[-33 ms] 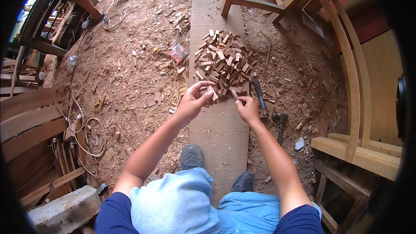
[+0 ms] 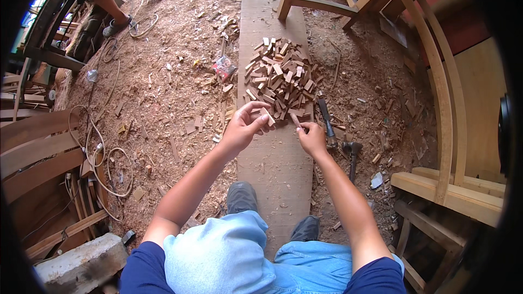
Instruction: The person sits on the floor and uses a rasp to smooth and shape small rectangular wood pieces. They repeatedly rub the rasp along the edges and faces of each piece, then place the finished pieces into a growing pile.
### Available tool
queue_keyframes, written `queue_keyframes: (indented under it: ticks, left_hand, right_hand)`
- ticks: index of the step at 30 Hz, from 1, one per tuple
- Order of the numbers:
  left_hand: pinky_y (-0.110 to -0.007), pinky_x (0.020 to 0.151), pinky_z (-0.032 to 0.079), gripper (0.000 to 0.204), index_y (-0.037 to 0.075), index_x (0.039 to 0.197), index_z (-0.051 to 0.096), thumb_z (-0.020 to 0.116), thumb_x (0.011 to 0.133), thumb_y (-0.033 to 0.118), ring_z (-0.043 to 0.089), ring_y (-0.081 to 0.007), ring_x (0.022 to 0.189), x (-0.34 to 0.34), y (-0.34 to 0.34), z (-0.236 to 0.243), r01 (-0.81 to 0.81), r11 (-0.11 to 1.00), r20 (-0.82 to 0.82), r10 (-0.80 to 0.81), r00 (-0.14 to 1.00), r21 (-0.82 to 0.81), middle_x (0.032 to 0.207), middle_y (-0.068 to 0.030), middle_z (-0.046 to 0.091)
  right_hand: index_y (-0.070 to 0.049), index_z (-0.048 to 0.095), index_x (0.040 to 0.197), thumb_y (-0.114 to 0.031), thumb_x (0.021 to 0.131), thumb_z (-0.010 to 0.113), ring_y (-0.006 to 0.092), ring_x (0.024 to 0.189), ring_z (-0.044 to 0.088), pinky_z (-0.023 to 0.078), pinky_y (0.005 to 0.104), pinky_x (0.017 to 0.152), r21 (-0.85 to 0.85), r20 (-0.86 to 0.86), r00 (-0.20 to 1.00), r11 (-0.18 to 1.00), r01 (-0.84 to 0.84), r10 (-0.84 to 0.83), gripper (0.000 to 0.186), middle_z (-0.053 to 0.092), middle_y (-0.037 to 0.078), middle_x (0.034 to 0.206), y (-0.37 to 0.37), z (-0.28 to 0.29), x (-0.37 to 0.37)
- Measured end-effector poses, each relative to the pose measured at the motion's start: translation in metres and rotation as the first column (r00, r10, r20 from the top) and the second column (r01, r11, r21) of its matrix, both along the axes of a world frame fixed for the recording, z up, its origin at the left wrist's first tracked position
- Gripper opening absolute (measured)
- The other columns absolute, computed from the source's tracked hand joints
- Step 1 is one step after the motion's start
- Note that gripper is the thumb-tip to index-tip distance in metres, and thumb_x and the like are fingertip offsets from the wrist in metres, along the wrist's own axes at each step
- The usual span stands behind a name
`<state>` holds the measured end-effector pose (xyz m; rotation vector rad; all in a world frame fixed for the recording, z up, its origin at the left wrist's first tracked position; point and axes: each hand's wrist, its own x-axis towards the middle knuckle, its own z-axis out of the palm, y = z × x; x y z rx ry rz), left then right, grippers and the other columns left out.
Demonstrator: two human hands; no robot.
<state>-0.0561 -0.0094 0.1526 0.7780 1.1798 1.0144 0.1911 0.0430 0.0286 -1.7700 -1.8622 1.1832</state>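
Just short of a heap of small wooden blocks point(image 2: 280, 73), my left hand point(image 2: 246, 127) pinches a small wooden block point(image 2: 268, 116) between thumb and fingers. Level with it, a little to the right, my right hand point(image 2: 312, 138) grips a thin brown wooden piece point(image 2: 295, 119) by its near end. The two pieces are apart from each other. Under both hands runs a long wooden plank point(image 2: 275, 169), dusted with shavings, and the heap lies spread across its width. Its blocks are short, flat and brown, some with paler faces.
Beside the plank on the right lie a dark-handled tool point(image 2: 326, 117) and a hammer-like tool point(image 2: 353, 158). Wooden frames point(image 2: 447, 190) stand at right, a chair-like frame point(image 2: 321, 2) ahead. Cable point(image 2: 117, 171) coils over shavings at left, near a concrete block point(image 2: 87, 261). Another person's legs point(image 2: 111, 8) show far left.
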Motion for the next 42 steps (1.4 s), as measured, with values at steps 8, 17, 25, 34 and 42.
queue_keyframes:
  ticks: [8,17,25,34,42]
  left_hand:
    - [-0.028,0.079,0.055,0.039,0.008,0.129,0.057,0.08,0.099,0.016,0.076,-0.0136,0.095,-0.005,0.006,-0.007,-0.033,0.998,-0.187,0.042,0.982,0.053,0.104,-0.0098,0.08]
    - [-0.03,0.083,0.062,0.026,0.002,0.121,0.066,0.077,0.098,0.007,0.077,-0.0148,0.094,-0.006,0.006,-0.011,-0.006,0.997,-0.385,0.035,0.922,0.075,0.103,-0.0115,0.081]
    - [-0.03,0.079,0.062,0.021,0.001,0.115,0.073,0.079,0.096,0.008,0.079,-0.0166,0.089,-0.001,0.001,-0.025,-0.017,0.993,-0.544,0.079,0.835,0.119,0.098,-0.0111,0.081]
    - [-0.033,0.075,0.062,0.021,-0.001,0.109,0.075,0.082,0.093,0.011,0.079,-0.0189,0.085,0.004,-0.003,-0.031,0.015,0.994,-0.669,0.061,0.741,0.107,0.098,-0.013,0.081]
    - [-0.032,0.078,0.064,0.023,-0.001,0.108,0.075,0.084,0.092,0.013,0.079,-0.0188,0.087,0.008,-0.001,-0.029,0.055,0.967,-0.656,0.127,0.744,0.25,0.095,-0.0115,0.08]
  right_hand:
    - [-0.005,0.081,0.111,-0.024,0.092,0.073,0.0388,0.1,0.075,0.058,0.0463,0.089,-0.013,0.025,1.0,1.0,0.001,0.0,0.029,0.078,0.022,0.107,0.007,-0.001,-0.003]
    - [0.001,0.079,0.112,-0.02,0.092,0.076,0.0236,0.082,0.072,0.056,0.0364,0.077,0.009,-0.21,0.977,0.999,0.035,-0.032,0.029,0.077,0.014,0.092,0.009,0.026,-0.02]
    - [0.003,0.078,0.111,-0.015,0.095,0.076,0.0159,0.089,0.069,0.054,0.0319,0.082,0.129,-0.416,0.909,0.991,0.032,0.025,0.024,0.077,0.009,0.098,-0.001,0.06,-0.053]
    - [0.002,0.078,0.107,-0.014,0.092,0.075,0.0248,0.081,0.069,0.054,0.0368,0.075,0.15,-0.379,0.925,0.987,0.058,0.003,0.022,0.073,0.014,0.091,-0.014,0.059,-0.059]
    - [0.002,0.079,0.107,-0.013,0.092,0.074,0.0266,0.082,0.069,0.054,0.0378,0.076,0.082,-0.45,0.893,0.996,0.032,0.008,0.021,0.073,0.014,0.091,-0.02,0.062,-0.063]
